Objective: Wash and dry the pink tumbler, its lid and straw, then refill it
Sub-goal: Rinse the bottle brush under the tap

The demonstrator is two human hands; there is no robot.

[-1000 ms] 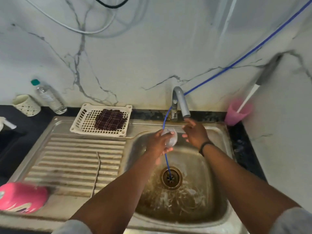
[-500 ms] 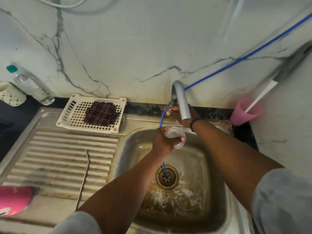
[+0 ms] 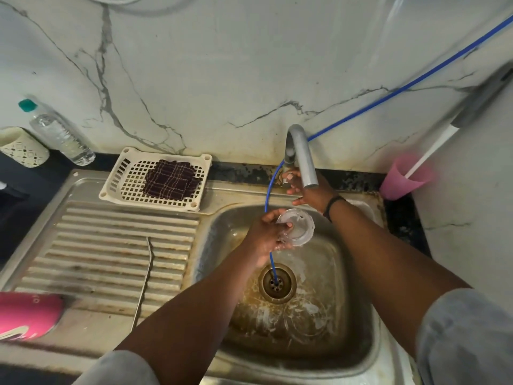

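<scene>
Over the sink basin (image 3: pixel 347 273), the left hand (image 3: pixel 266 234) is holding the clear round lid (image 3: pixel 298 227) of the tumbler, thumb pinching across its near edge and fingers curled beneath it, so the lid is sitting tilted just under the spout of the grey tap (image 3: pixel 301 157). Just beyond the left hand, the right hand (image 3: pixel 308 190) is reaching behind the spout, its fingers curled at the tap's base; whether they are gripping a knob there is hard to tell, since the spout is covering part of the hand. A thin blue hose (image 3: pixel 270 184) is running down between the two hands and into the drain (image 3: pixel 277 282) below the left hand. Far to the left of the left hand, at the near edge of the ribbed draining board (image 3: pixel 111 245), the pink tumbler (image 3: pixel 27 315) is lying on its side. Between it and the left forearm, the metal straw (image 3: pixel 144 282) is lying on the ribs. Beyond the board, a white basket (image 3: pixel 116 176) is holding a dark checked cloth (image 3: pixel 173 179). To the right of the right hand, a pink cup (image 3: pixel 402 179) is leaning against the wall.
</scene>
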